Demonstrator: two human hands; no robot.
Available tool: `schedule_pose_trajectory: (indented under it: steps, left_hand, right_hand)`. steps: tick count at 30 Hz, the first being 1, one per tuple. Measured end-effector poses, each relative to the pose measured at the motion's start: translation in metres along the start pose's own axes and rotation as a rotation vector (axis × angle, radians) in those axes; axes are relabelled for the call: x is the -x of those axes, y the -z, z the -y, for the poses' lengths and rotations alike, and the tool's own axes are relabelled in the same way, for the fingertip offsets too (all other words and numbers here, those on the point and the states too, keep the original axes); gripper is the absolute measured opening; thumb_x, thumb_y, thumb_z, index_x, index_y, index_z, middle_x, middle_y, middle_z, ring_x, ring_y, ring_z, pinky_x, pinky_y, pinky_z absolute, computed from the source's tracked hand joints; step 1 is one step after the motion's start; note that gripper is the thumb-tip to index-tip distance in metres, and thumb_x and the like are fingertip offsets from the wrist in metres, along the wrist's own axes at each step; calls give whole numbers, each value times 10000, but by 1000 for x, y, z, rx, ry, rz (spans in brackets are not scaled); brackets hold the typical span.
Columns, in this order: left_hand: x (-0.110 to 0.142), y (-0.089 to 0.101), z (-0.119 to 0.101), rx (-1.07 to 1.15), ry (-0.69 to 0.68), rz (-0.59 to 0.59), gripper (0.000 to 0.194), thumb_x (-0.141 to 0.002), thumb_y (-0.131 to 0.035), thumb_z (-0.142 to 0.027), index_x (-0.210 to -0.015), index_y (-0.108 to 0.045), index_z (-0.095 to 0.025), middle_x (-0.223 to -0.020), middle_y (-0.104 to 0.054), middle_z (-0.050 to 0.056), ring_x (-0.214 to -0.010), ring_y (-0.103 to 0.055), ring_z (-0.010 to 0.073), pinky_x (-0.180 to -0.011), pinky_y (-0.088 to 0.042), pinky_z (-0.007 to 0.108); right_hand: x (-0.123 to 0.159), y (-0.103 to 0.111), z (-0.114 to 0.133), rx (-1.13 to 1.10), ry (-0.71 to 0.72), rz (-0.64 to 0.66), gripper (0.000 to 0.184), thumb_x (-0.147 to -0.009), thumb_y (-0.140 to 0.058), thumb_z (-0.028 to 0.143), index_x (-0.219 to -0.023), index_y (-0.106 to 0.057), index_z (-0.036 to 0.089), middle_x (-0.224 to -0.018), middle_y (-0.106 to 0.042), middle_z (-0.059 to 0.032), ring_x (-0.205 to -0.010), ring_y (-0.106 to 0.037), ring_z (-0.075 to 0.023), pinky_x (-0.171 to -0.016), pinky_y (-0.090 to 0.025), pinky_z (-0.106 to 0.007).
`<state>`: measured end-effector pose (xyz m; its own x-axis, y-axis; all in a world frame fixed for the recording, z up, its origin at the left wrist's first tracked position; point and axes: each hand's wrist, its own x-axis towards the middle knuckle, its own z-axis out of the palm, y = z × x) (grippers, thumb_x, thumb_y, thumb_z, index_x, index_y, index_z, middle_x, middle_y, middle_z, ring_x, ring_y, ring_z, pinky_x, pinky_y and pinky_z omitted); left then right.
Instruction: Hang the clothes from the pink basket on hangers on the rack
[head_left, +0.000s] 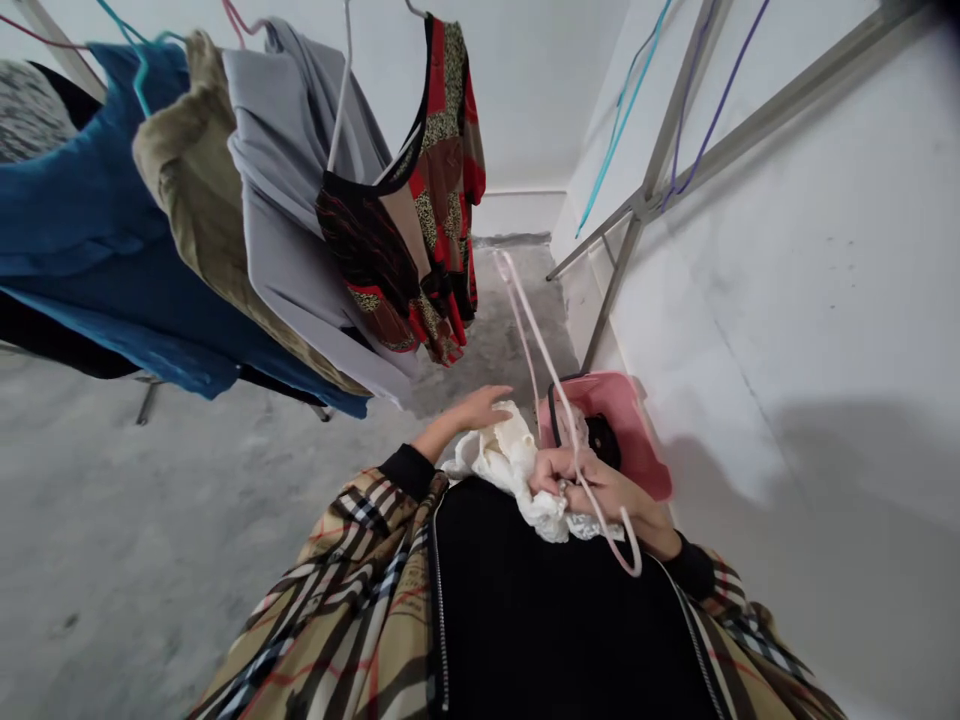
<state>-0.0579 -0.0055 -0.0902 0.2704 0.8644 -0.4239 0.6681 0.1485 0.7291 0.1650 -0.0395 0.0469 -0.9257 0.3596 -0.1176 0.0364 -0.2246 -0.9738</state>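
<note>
A crumpled white garment [495, 455] with lacy parts is bunched in front of my body. My left hand [480, 408] rests against its upper left side, fingers stretched out. On the other side, the fingers of my right hand [592, 487] are curled into the cloth. A pale pink clothes hanger [546, 345] passes across my right hand, with its hook pointing down toward my body and its long bar reaching forward. How the right fingers grip the hanger is partly hidden.
A pink basket [645, 440] with a dark item inside stands by the right wall. At left hang several clothes, including a blue garment [112, 200], a grey one [281, 190] and a red patterned top [442, 190]. A metal rack frame [637, 205] holds blue and purple hangers.
</note>
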Motion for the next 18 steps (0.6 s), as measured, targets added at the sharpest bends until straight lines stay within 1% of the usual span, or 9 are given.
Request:
schedule_pose_trajectory:
  steps: [3,5,6,8,9,11,14,16,18]
  left_hand:
    - [16,11,14,149,-50,76,619,-790,-608,-259,-1393,-504,-168,-1368,-582,121,-1109,-602,240,-944,-480,350]
    - [22,14,18,303,-59,110,634,-711,-626,-179,-1343,-566,-169,-1278,-646,101,-1052,-617,228,-922,-482,341]
    - [23,13,19,374,-45,101,636,-655,-635,-137,-1290,-615,-170,-1229,-673,88,-1028,-620,227,-918,-479,338]
    - [22,6,18,455,7,35,592,-558,-636,-77,-1135,-712,-182,-1127,-715,50,-983,-622,218,-916,-467,318]
    - [20,1,18,474,33,-7,536,-529,-633,-62,-1037,-747,-187,-1065,-730,32,-953,-621,208,-908,-463,303]
    - [17,-8,17,514,75,-85,367,-533,-627,-76,-853,-766,-189,-908,-739,9,-867,-616,184,-866,-465,277]
    - [17,-13,19,616,140,-240,152,-622,-625,-176,-744,-716,-172,-733,-693,1,-733,-592,155,-748,-475,250]
    - [23,-6,21,723,188,-365,151,-691,-609,-273,-769,-671,-160,-695,-662,4,-670,-580,141,-669,-469,236]
    - [33,7,21,843,235,-466,226,-737,-583,-371,-803,-626,-159,-683,-642,8,-626,-581,137,-608,-462,228]
  right_hand:
    - [3,3,-1,18,17,4,136,-759,-545,198,-703,-422,197,-707,-464,19,-620,-386,-96,-576,-300,-236]
    - [1,4,-1,22,11,26,116,-731,-527,172,-699,-419,198,-709,-470,20,-620,-391,-95,-575,-299,-235]
    - [-1,4,0,28,10,40,111,-716,-521,165,-696,-417,198,-706,-467,21,-620,-391,-94,-576,-299,-234]
    - [-5,4,2,46,8,73,98,-695,-510,162,-694,-419,199,-696,-454,25,-620,-386,-94,-576,-301,-232]
    - [-6,4,4,56,8,88,94,-688,-507,165,-694,-420,199,-689,-445,28,-617,-381,-94,-572,-301,-230]
    - [-8,3,8,72,11,94,90,-682,-507,171,-694,-423,200,-680,-436,30,-604,-369,-92,-558,-297,-227]
    - [-3,6,14,134,-6,-18,77,-702,-506,167,-709,-438,201,-705,-462,20,-612,-387,-97,-552,-308,-225]
    - [3,13,15,235,-30,-164,77,-711,-502,149,-712,-446,203,-720,-476,19,-618,-401,-99,-554,-317,-225]
    - [10,23,12,365,-49,-350,92,-703,-502,133,-708,-450,209,-700,-467,30,-606,-402,-101,-554,-323,-227]
